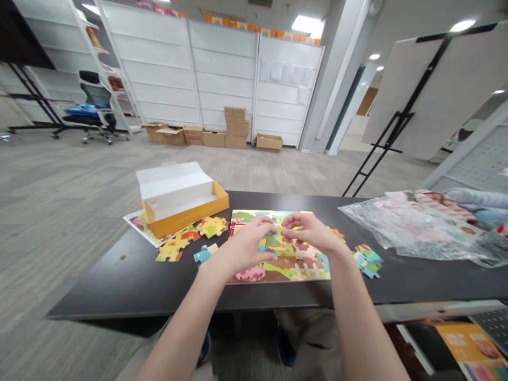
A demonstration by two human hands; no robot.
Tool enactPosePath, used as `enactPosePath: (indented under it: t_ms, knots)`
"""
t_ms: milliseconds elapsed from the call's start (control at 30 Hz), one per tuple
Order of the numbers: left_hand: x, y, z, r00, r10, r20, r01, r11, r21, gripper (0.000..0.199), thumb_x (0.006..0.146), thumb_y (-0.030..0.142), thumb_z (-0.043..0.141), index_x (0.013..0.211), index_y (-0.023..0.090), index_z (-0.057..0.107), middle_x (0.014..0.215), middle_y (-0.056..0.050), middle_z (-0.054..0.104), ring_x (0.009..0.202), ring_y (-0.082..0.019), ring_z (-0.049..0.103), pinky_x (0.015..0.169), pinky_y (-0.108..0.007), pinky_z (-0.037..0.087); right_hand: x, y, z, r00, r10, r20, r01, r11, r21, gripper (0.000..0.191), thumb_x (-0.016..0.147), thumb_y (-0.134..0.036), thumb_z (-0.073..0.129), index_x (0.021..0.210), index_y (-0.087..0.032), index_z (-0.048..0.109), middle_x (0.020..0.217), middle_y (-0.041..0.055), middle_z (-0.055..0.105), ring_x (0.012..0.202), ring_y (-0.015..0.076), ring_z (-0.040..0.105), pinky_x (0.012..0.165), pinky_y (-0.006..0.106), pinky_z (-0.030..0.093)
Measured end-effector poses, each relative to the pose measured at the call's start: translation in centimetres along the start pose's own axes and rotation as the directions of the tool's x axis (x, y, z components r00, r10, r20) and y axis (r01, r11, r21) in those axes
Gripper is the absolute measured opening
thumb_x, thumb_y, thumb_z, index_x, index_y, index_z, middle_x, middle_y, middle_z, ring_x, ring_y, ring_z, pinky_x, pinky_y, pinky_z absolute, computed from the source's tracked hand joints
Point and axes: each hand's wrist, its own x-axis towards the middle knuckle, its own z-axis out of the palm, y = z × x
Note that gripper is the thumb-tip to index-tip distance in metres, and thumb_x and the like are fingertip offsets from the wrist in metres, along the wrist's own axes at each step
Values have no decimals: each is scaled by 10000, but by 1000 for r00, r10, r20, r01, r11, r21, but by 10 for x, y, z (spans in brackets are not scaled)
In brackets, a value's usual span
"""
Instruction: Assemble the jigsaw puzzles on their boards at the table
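Note:
A jigsaw puzzle [278,272] with a farm picture lies partly assembled on the black table, showing a pink spotted pig, a cow and a white fence. My left hand [250,241] is over its left-middle part, thumb and fingers apart. Facing it, my right hand [307,232] hovers at the upper middle with loosely curved fingers. The fingertips of both hands nearly meet over a teal and green patch; whether that is a loose piece I cannot make out. My hands and wrists hide part of the picture.
An open yellow box [186,211] stands at the left on a printed sheet [138,225]. Loose yellow pieces [172,248] and a blue piece [203,255] lie nearby. More pieces [368,260] are at the right, before plastic-wrapped goods [424,227]. The table's front edge [159,312] is close.

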Motion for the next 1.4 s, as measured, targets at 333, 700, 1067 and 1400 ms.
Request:
enactPosePath:
  t_ms: [333,700,1067,1400]
  knots:
    - [-26,10,4,977,-59,206,56,998,20,324,741,251,793,977,232,571,1070,-30,617,1021,-241,597,850,-336,488,-8,6,-13,970,-26,241,41,997,-58,329,804,-382,767,1039,-193,637,847,12,699,746,139,671,643,251,567]
    - [-29,10,12,949,-130,287,110,990,86,425,695,365,877,957,206,582,1054,-51,585,1060,-268,550,862,-347,456,-6,16,-22,986,-1,168,17,996,-91,366,811,-441,773,1059,-203,644,932,51,733,694,142,667,609,267,546]
    - [-27,3,23,961,-75,266,36,988,150,445,706,415,871,1007,207,618,1095,-71,615,1104,-286,570,922,-385,478,-10,9,-20,982,-53,179,64,997,-51,340,839,-448,744,1058,-206,650,923,39,715,652,118,628,556,241,510]
    - [-26,5,25,962,-36,270,-36,966,256,445,754,459,829,1073,192,673,1094,-79,653,1109,-294,589,938,-399,497,-9,8,-19,977,-88,193,98,994,-43,335,856,-459,722,1070,-209,662,902,33,696,659,120,614,509,217,472]
